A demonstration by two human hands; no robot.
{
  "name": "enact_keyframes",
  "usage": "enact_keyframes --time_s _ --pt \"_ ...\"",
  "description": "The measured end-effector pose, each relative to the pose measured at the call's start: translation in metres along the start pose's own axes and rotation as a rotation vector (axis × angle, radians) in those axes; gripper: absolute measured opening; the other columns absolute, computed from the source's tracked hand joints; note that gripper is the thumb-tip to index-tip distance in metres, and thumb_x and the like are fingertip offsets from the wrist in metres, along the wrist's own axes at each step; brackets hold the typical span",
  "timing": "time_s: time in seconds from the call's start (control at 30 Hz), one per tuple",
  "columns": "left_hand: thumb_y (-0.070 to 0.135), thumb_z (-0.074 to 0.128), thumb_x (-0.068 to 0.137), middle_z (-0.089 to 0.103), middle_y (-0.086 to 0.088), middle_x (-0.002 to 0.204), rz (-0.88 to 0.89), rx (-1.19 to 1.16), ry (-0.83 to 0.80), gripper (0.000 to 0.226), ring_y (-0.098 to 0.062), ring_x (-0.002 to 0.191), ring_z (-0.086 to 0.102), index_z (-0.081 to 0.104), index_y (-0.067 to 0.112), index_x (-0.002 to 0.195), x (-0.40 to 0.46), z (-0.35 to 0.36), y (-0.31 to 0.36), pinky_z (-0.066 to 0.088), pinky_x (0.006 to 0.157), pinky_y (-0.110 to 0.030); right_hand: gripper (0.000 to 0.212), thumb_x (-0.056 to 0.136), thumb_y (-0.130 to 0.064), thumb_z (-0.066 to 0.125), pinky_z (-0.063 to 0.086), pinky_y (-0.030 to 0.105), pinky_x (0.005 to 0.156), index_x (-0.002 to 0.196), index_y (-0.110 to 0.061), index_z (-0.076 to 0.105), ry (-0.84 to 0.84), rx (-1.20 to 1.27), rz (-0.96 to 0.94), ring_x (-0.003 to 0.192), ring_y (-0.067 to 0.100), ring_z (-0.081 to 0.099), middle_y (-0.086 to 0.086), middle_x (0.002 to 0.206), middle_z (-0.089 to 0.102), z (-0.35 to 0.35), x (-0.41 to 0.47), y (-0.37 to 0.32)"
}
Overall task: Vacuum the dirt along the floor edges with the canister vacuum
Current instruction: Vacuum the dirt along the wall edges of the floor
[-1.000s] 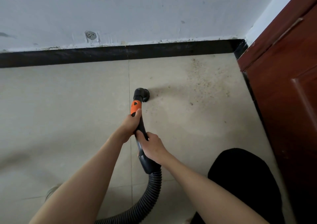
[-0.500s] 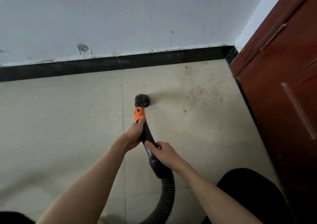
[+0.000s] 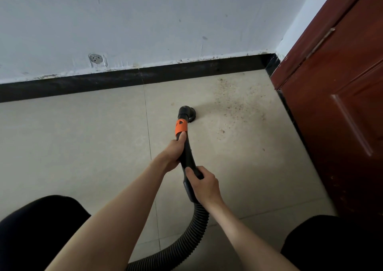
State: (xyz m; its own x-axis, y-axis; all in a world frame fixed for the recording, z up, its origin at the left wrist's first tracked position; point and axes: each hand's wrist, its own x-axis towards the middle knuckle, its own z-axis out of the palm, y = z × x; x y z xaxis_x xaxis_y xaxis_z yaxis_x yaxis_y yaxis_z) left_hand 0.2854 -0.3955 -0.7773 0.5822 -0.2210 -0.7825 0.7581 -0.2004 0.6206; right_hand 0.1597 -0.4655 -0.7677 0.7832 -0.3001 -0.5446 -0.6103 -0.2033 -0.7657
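Both sets of fingers are wrapped on the vacuum handle [image 3: 187,158]: left hand [image 3: 173,153] nearer the nozzle [image 3: 186,113], right hand [image 3: 204,184] behind. The handle points up-frame; the dirt [image 3: 230,104] lies right of the nozzle, toward the upper-right corner by the door [image 3: 339,96].

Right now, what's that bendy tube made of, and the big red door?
The hose looks like flexible black plastic, matte: its ridged rings bend in a curve. The door seems to be wood with a glossy reddish-brown finish: it has a raised panel and a soft sheen, though it could be veneer.
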Motion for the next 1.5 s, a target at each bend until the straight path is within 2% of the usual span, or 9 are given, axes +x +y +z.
enact_keyframes --time_s 0.13,0.3,0.43,0.7,0.9,1.13,1.3,1.37,1.5 --pt "0.041 0.037 0.1 0.052 -0.012 0.097 -0.014 -0.065 -0.051 0.054 -0.023 0.083 0.053 0.041 -0.007 0.126 -0.002 0.007 0.004 0.046 0.08 -0.035 0.03 0.091 -0.042 0.056 0.042 0.027 0.06 0.074 -0.018 0.062 0.025 -0.056 -0.007 0.07 0.014 0.061 -0.001 0.072 0.066 -0.02 0.006 -0.002" --pt "0.034 0.038 0.102 0.053 -0.01 0.093 -0.001 -0.064 -0.103 0.04 -0.023 0.086 0.054 0.042 -0.003 0.117 -0.01 0.019 0.007 0.047 0.085 -0.036 0.029 0.094 -0.036 0.058 0.038 0.024 0.057 0.076 -0.013 0.062 0.011 -0.01 0.005 0.064 0.013 0.054 0.0 0.068 0.058 -0.039 0.013 -0.001" --pt "0.034 0.037 0.102 0.052 -0.009 0.091 0.021 -0.043 -0.044 0.038 -0.021 0.083 0.054 0.042 -0.002 0.113 -0.016 0.014 -0.001 0.047 0.083 -0.035 0.031 0.094 -0.033 0.059 0.038 0.026 0.06 0.079 -0.005 0.064 -0.009 0.025 0.02 0.065 0.014 0.053 0.004 0.07 0.059 -0.028 0.006 0.001" --pt "0.036 0.04 0.1 0.052 -0.009 0.085 -0.001 -0.065 0.069 0.041 -0.02 0.077 0.053 0.047 -0.003 0.11 -0.041 -0.01 -0.041 0.047 0.081 -0.036 0.029 0.093 -0.033 0.058 0.044 0.028 0.066 0.086 -0.006 0.066 -0.135 0.03 0.076 0.076 0.019 0.059 0.006 0.079 0.063 -0.003 -0.026 0.012" --pt "0.037 0.046 0.098 0.051 -0.009 0.082 -0.04 -0.067 0.114 0.042 -0.02 0.074 0.052 0.048 -0.003 0.109 -0.059 -0.017 -0.053 0.047 0.074 -0.034 0.021 0.095 -0.035 0.056 0.047 0.027 0.073 0.082 -0.02 0.061 -0.194 0.045 0.113 0.084 0.019 0.062 0.002 0.084 0.063 0.006 -0.047 0.017" --pt "0.038 0.047 0.097 0.049 -0.005 0.084 -0.015 0.131 0.197 0.037 -0.025 0.088 0.052 0.042 0.004 0.109 -0.064 -0.024 -0.052 0.046 0.079 -0.037 0.026 0.091 -0.04 0.06 0.042 0.027 0.07 0.091 -0.015 0.06 -0.222 0.059 0.124 0.079 0.015 0.059 0.0 0.081 0.06 0.027 -0.056 0.016" --pt "0.037 0.048 0.097 0.054 -0.011 0.097 -0.035 0.126 0.127 0.041 -0.027 0.092 0.056 0.043 0.0 0.115 -0.07 -0.039 -0.066 0.05 0.091 -0.041 0.023 0.091 -0.037 0.06 0.046 0.03 0.07 0.097 -0.015 0.059 -0.238 -0.005 0.083 0.079 0.017 0.06 0.001 0.083 0.06 0.035 -0.061 0.02" --pt "0.035 0.047 0.097 0.054 -0.012 0.097 -0.045 0.102 0.082 0.042 -0.026 0.091 0.057 0.044 -0.001 0.119 -0.073 -0.04 -0.068 0.051 0.089 -0.04 0.023 0.092 -0.038 0.059 0.048 0.032 0.074 0.096 -0.015 0.059 -0.264 -0.008 0.096 0.082 0.018 0.061 0.002 0.085 0.061 0.032 -0.061 0.024" --pt "0.031 0.047 0.098 0.056 -0.013 0.099 -0.06 0.06 0.004 0.039 -0.027 0.092 0.058 0.045 -0.002 0.119 -0.078 -0.026 -0.068 0.052 0.087 -0.039 0.031 0.096 -0.046 0.05 0.043 0.028 0.067 0.082 -0.019 0.054 -0.24 0.019 0.096 0.071 0.015 0.057 -0.002 0.075 0.055 0.025 -0.063 0.033"
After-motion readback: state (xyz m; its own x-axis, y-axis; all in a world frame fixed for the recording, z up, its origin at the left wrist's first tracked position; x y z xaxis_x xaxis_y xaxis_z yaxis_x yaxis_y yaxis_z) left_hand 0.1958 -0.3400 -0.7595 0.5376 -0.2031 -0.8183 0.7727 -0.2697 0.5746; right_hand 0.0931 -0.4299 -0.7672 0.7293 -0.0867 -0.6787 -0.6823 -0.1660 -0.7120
